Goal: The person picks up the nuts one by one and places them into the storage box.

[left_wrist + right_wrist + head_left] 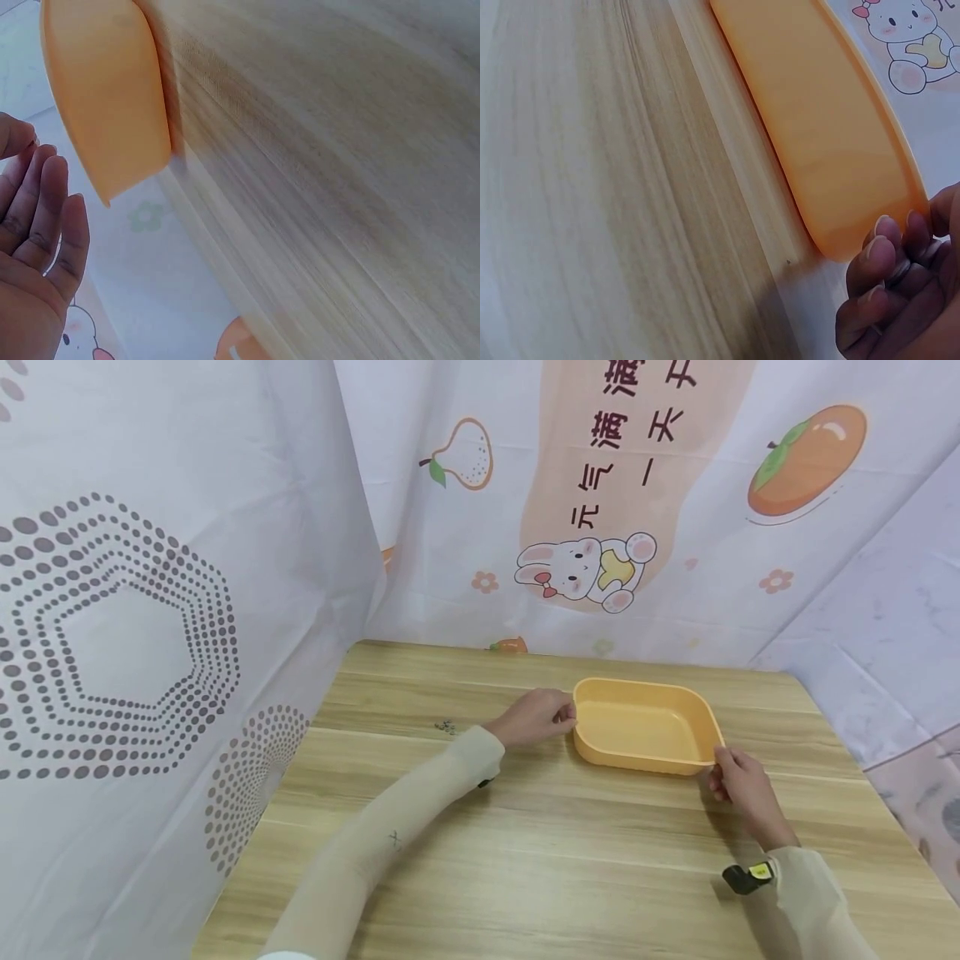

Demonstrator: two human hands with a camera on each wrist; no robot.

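Note:
A shallow yellow-orange plastic tray (pixel 637 733) with rounded corners sits near the back of the wooden table. My right hand (pixel 742 785) pinches its near right corner between thumb and fingers, which the right wrist view also shows. Beside the tray's left rim is my left hand (pixel 534 717), fingers bent. In the left wrist view, thumb and fingertips come together and a gap shows between them and the tray wall (pixel 112 97). Whether those fingertips hold anything tiny is not visible. A small cluster of grey pieces (pixel 446 727) lies to the left of that hand.
The wood-grain table (pixel 562 877) runs up to a printed white cloth (pixel 450 602) behind. Another patterned cloth (pixel 285 568) hangs along the left side, and a pale marbled covering (pixel 885 635) along the right. A black strap piece (pixel 742 880) hangs at my right wrist.

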